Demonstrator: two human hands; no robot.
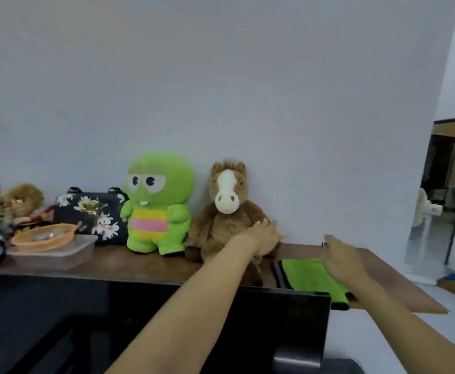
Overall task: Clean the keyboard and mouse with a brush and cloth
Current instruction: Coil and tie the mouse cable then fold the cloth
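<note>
Green cloth (310, 276) folded flat on shelf (140, 265) beside horse plush (226, 211), soft, light, non-slip, best pinched at near folded edge; right hand (339, 257) over it, grip unclear; left hand (265, 236) spread, holding nothing.

A brown wooden shelf (150, 268) carries a green plush (157, 203), horse plush (227, 211), floral bag (91, 214), plastic container (56, 252) and folded green cloth (307, 276).
</note>
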